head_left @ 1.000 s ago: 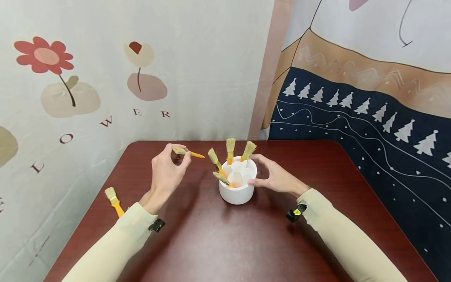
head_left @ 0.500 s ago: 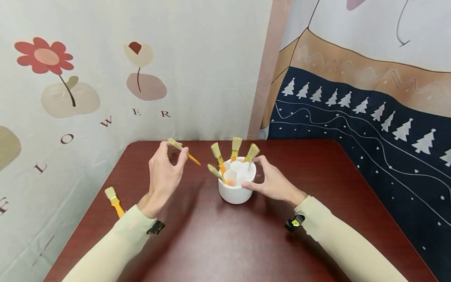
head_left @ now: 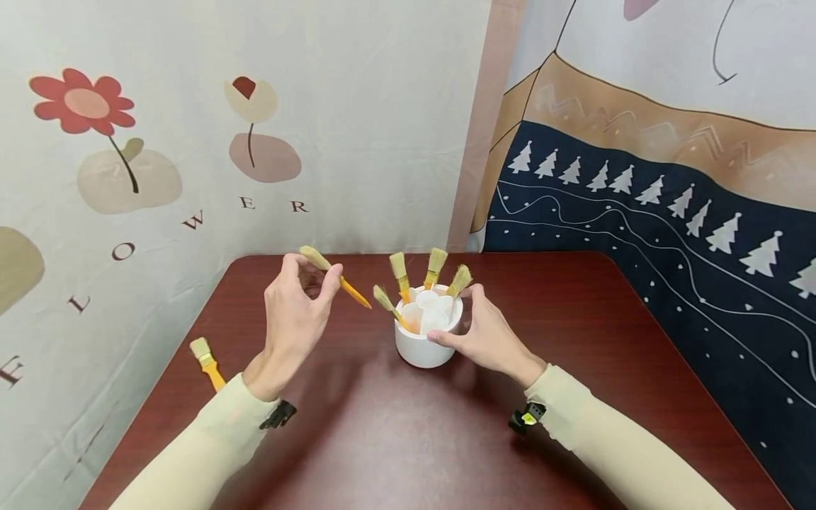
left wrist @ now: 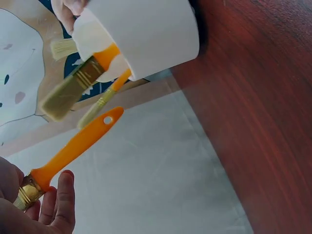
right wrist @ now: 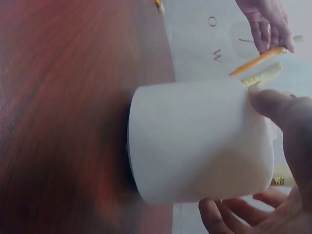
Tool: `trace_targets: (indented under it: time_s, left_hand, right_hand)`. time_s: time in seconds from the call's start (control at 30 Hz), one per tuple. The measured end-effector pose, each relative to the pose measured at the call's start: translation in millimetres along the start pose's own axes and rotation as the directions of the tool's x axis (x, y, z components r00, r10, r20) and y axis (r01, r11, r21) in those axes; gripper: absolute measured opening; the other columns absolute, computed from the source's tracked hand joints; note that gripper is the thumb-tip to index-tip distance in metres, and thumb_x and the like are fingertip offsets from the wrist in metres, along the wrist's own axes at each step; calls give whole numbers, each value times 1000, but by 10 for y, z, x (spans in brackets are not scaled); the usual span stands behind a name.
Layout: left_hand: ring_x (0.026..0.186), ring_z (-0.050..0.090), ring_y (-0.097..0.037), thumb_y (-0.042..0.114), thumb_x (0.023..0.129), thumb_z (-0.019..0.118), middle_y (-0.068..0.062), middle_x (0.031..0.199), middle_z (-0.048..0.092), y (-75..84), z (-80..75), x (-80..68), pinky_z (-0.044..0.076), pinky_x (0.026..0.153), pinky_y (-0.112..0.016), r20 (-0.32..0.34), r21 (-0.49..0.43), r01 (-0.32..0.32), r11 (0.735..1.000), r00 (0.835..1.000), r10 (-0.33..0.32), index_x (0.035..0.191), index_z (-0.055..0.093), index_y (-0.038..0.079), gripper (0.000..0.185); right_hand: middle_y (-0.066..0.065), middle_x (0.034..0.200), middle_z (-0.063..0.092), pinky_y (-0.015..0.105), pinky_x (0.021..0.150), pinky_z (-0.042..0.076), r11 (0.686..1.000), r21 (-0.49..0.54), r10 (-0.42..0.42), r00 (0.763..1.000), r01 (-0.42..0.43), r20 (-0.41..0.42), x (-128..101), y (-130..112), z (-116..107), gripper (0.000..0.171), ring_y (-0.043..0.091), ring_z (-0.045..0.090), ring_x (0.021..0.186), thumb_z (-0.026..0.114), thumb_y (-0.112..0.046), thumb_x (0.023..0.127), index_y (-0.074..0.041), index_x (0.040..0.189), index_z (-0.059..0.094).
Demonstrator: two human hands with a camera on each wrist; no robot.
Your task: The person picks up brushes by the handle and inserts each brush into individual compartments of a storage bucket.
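My left hand pinches a paintbrush by its metal band, as the left wrist view shows. Its orange handle slants down toward a round white brush holder, with a gap between them. My right hand grips the holder's right side, its thumb at the rim and the fingers round the far side. Inside the holder are petal-shaped compartments. Several bristle brushes stand in it, handles down, such as the flat brush at the back and the leaning brush at the left.
Another flat paintbrush with an orange handle lies on the left of the dark red table, partly behind my left sleeve. A pale printed curtain hangs behind the table, and a dark blue one hangs at the right.
The holder has turned under my right hand, so its brushes have shifted round toward the right and back. My left hand has drawn slightly left, and its brush now tilts handle-down.
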State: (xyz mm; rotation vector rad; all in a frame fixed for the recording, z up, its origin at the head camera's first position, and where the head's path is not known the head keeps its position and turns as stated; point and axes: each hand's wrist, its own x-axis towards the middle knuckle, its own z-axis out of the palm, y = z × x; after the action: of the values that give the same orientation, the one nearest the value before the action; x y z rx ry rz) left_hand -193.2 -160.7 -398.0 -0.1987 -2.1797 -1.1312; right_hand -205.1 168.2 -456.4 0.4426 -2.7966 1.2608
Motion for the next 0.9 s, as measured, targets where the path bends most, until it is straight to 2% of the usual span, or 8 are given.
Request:
trace_targets:
  time_s: [0.1,0.17,0.33,0.53,0.7,0.9]
  left_hand:
    - [83,68,15,21,108,86,-11,103,83,40,-25,-8,52,76,-4,2,-22,-10,1000,1000,10,119,63,1,32]
    - [82,66,18,21,108,86,-11,101,84,69,-34,-15,52,76,-5,3,-39,-19,999,1000,19,119,63,1,33]
    - [78,66,16,21,107,87,-9,94,85,148,-34,-35,53,75,-6,6,-60,-43,997,999,44,117,63,1,33]
    - [79,68,13,23,108,86,-6,93,85,208,-29,-73,53,74,-7,10,-74,-60,995,998,61,119,65,2,32]
    - [78,70,8,23,108,86,-4,90,84,250,-8,-99,54,74,-8,20,-100,-79,992,996,81,119,65,2,31]
    - [77,73,-1,22,108,87,-3,90,83,323,54,-142,55,72,-10,46,-135,-86,987,995,93,120,66,3,31]
  right_hand:
    - [16,125,70,41,91,59,1000,-26,13,1000,-14,-27,-19,-28,29,91,28,69,106,100,-55,89,-6,146,48]
    - [16,129,70,42,94,59,999,-35,25,999,-27,-39,-30,-49,45,93,29,68,110,100,-56,88,-5,147,48]
    - [19,142,67,49,106,60,998,-45,47,997,-49,-53,-51,-91,56,100,33,69,127,100,-59,87,-3,150,46]
    - [18,154,63,54,113,60,999,-33,21,999,-22,-29,-56,-52,1,111,33,68,134,100,-64,86,-6,160,40]
    - [13,163,60,62,118,62,998,56,10,1000,-11,22,13,58,-132,120,38,70,144,101,-60,87,-15,174,32]
    - [7,175,54,66,125,57,989,146,-10,986,-14,164,196,225,-274,110,40,63,157,98,-55,91,-25,176,35]
